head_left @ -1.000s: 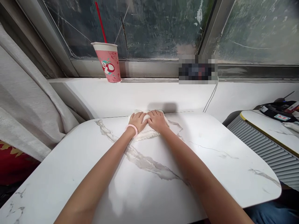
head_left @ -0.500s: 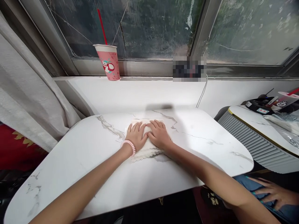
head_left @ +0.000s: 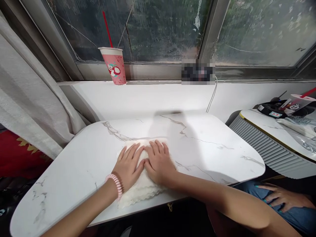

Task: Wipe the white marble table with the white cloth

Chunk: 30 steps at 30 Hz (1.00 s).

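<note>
A cream cloth (head_left: 143, 192) with a wavy edge lies spread on the white marbled table (head_left: 214, 161), close to its front edge. My left hand (head_left: 128, 166), with a pink coil band at the wrist, presses flat on the cloth's left part, fingers stretched out. Beside it my right hand (head_left: 160, 164) lies flat on the right part, fingers extended. The two thumbs come close together near the cloth's middle. Much of the cloth is hidden under both hands.
On the window ledge stands a pink paper cup (head_left: 115, 67) with a red straw. A grey curtain (head_left: 32, 79) hangs at the left. To the right, a ribbed cabinet (head_left: 266, 144) bears another cup (head_left: 296, 104). Another person's hand (head_left: 283, 197) rests on blue jeans at lower right.
Both hands have slid the cloth toward me and slightly left, from the table's middle to near its front edge. The hands stay flat on it.
</note>
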Each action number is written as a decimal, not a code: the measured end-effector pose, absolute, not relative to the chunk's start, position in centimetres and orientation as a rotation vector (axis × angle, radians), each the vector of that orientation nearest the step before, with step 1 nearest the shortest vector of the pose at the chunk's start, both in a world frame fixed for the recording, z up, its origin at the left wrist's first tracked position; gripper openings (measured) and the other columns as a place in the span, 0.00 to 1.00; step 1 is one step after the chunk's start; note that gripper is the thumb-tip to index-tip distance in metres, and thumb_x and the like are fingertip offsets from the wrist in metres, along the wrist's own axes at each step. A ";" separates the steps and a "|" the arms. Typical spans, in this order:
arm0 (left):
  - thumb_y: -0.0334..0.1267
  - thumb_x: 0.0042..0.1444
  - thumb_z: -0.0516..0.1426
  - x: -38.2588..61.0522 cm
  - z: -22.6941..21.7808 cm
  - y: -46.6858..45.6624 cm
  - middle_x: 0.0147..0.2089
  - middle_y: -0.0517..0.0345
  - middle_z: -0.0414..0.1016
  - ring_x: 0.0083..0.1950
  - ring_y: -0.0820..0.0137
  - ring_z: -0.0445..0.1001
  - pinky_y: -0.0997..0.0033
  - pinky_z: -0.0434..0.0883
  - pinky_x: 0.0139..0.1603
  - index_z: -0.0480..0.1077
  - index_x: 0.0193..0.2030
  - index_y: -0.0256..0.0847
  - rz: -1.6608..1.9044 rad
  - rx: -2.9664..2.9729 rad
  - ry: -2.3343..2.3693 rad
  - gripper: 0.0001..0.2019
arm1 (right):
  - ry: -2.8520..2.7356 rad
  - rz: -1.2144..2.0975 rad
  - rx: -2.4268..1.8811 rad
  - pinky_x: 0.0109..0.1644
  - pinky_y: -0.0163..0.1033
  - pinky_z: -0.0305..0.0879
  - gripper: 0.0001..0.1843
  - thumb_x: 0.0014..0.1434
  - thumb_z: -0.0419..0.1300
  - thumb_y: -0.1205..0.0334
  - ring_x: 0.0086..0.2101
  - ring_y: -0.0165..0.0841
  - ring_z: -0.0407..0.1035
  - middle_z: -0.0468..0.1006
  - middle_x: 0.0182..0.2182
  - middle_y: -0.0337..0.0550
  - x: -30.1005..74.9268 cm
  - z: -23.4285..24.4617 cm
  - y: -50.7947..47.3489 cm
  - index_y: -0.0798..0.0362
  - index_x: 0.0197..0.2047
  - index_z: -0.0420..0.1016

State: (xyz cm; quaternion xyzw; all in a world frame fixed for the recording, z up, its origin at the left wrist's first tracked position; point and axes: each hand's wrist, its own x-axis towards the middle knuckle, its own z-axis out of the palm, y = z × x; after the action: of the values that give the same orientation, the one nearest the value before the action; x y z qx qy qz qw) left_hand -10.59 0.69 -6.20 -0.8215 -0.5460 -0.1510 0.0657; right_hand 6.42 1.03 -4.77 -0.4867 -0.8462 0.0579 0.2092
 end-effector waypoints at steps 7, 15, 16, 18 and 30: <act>0.41 0.64 0.41 -11.2 -4.5 3.6 0.66 0.45 0.65 0.68 0.55 0.61 0.44 0.59 0.66 0.64 0.63 0.37 -0.197 -2.485 -1.912 0.25 | -2.336 0.164 -1.294 0.67 0.57 0.44 0.20 0.65 0.48 0.60 0.63 0.46 0.54 0.66 0.61 0.48 4.7 -5.1 4.4 0.50 0.58 0.67; 0.39 0.64 0.39 -11.9 -4.6 12.4 0.62 0.47 0.69 0.65 0.57 0.65 0.44 0.54 0.68 0.66 0.57 0.41 -0.452 -2.405 -1.999 0.22 | -2.245 0.088 -1.381 0.64 0.54 0.48 0.18 0.65 0.48 0.61 0.58 0.44 0.58 0.71 0.54 0.49 2.1 -5.3 12.3 0.53 0.55 0.69; 0.39 0.64 0.39 -12.2 -4.7 13.6 0.61 0.48 0.70 0.64 0.58 0.66 0.45 0.55 0.67 0.66 0.56 0.42 -0.473 -2.416 -1.977 0.21 | -2.224 0.076 -1.390 0.64 0.53 0.48 0.17 0.65 0.48 0.61 0.57 0.44 0.58 0.71 0.53 0.49 1.7 -5.4 13.2 0.53 0.55 0.69; 0.39 0.63 0.40 -13.0 -4.8 15.8 0.59 0.49 0.72 0.62 0.58 0.67 0.47 0.57 0.66 0.67 0.54 0.42 -0.500 -2.446 -1.920 0.20 | -2.173 0.043 -1.416 0.63 0.53 0.48 0.17 0.66 0.49 0.59 0.57 0.44 0.58 0.72 0.52 0.50 1.1 -5.7 15.0 0.53 0.54 0.69; 0.40 0.61 0.44 -15.2 -5.1 21.8 0.58 0.51 0.73 0.59 0.56 0.69 0.50 0.60 0.64 0.69 0.54 0.42 -0.608 -2.471 -1.914 0.20 | -2.136 0.008 -1.446 0.64 0.51 0.46 0.16 0.65 0.50 0.60 0.55 0.42 0.60 0.73 0.51 0.49 -0.8 -6.0 20.3 0.53 0.54 0.70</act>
State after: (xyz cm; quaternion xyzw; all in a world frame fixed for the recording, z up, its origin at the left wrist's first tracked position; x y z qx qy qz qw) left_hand -15.19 21.77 -5.09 -0.7759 -0.6009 -0.1910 -0.0213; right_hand -0.83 20.28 -5.99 -0.5387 -0.7956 0.0029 0.2773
